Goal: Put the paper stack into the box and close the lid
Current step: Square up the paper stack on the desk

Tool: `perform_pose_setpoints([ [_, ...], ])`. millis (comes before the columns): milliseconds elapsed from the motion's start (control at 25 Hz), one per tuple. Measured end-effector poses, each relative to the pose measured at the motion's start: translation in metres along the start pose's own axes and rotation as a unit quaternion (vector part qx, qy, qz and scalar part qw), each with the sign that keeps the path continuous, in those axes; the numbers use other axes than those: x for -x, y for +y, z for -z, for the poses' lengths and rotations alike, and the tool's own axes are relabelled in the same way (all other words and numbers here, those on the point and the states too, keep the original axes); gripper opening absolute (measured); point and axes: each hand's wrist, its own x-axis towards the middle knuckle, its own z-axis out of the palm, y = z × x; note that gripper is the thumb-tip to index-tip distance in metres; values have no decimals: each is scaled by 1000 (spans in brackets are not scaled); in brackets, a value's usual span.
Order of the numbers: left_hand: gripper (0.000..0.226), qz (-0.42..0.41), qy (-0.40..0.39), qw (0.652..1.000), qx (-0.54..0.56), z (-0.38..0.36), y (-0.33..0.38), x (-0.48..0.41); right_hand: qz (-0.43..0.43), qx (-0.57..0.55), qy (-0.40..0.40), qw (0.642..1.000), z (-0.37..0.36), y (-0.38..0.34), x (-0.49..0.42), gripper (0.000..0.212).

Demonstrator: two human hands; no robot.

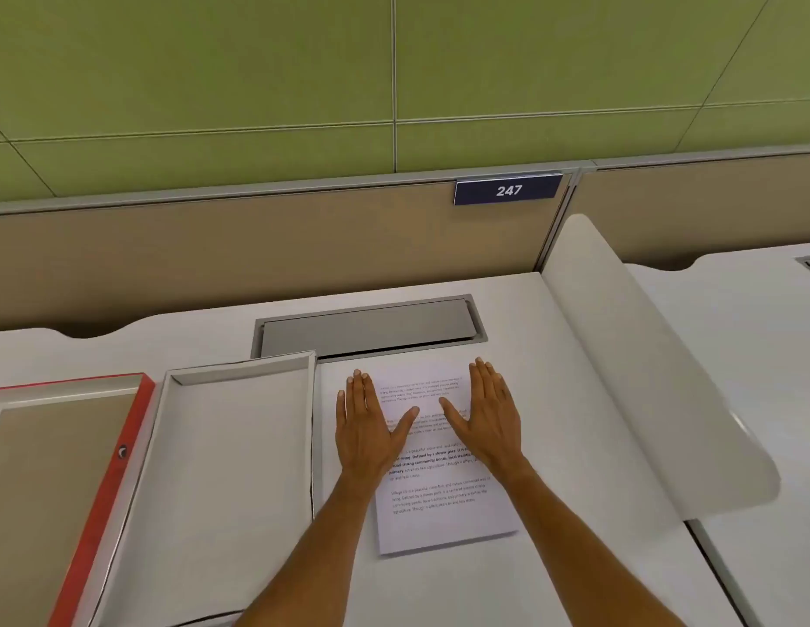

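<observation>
Both hands lie flat, fingers spread, gripping nothing: left hand and right hand press the printed paper stack at mid-desk, likely squaring it. The open white box waits just left, red lid beyond.

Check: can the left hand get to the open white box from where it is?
Probably yes. The left hand lies flat on the paper stack, and the white box sits open right beside it to the left, with only bare desk between them.
</observation>
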Motion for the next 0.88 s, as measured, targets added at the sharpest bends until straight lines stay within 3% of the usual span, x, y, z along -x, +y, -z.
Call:
perform_pose_setpoints([
  [600, 113, 34, -30, 999, -16, -17, -4, 34, -62, -36, -49, 996, -26, 0, 43, 91],
  [880, 121, 162, -36, 985, 54, -14, 18, 38, -229, -111, -22, 967, -21, -22, 36, 107],
])
